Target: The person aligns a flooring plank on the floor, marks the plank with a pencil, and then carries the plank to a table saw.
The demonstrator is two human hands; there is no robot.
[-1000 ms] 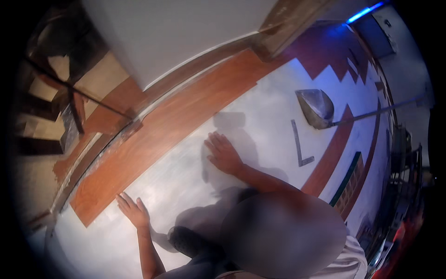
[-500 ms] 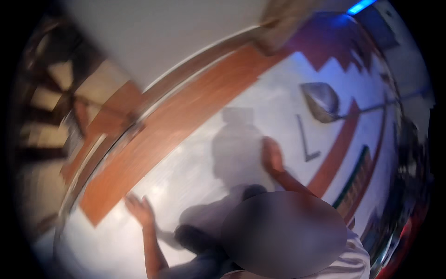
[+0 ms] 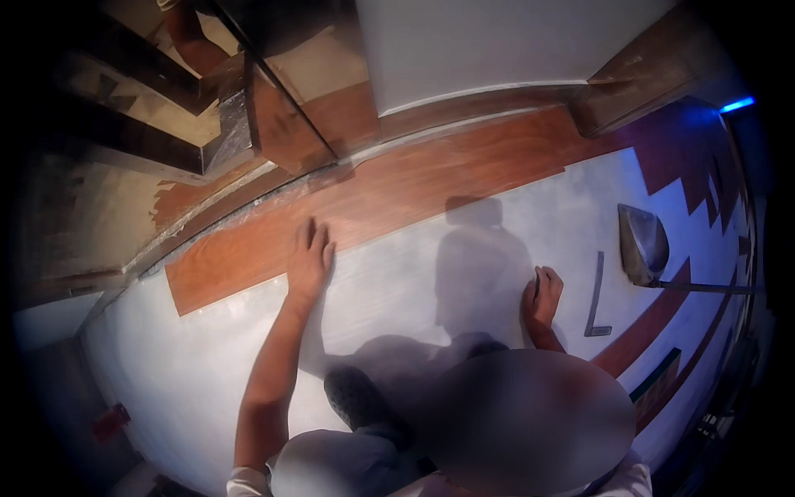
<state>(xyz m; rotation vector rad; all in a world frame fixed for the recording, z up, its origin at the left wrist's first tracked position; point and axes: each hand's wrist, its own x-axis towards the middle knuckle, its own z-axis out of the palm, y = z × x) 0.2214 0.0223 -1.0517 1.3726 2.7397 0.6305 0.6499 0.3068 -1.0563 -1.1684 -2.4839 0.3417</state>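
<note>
Reddish-brown floor planks lie in a strip along the wall on a pale floor. My left hand reaches to the strip's near edge, its fingers spread and the fingertips over the wood. Nothing shows in that hand. My right hand is lower over the pale floor, to the right of my shadow. Its fingers are curled in, with a dark spot between them; whether that is an object or shadow is unclear. Right of that hand lies an L-shaped square.
A metal dustpan with a long handle lies on the right. Beyond it are a brown plank strip and a green-edged box. A dark-framed glass panel and a white wall stand along the far side. My shoe is below.
The view has turned, and the blur has eased. My left hand has moved from the strip's left end up to its near edge. The right hand's fingers are now curled in.
</note>
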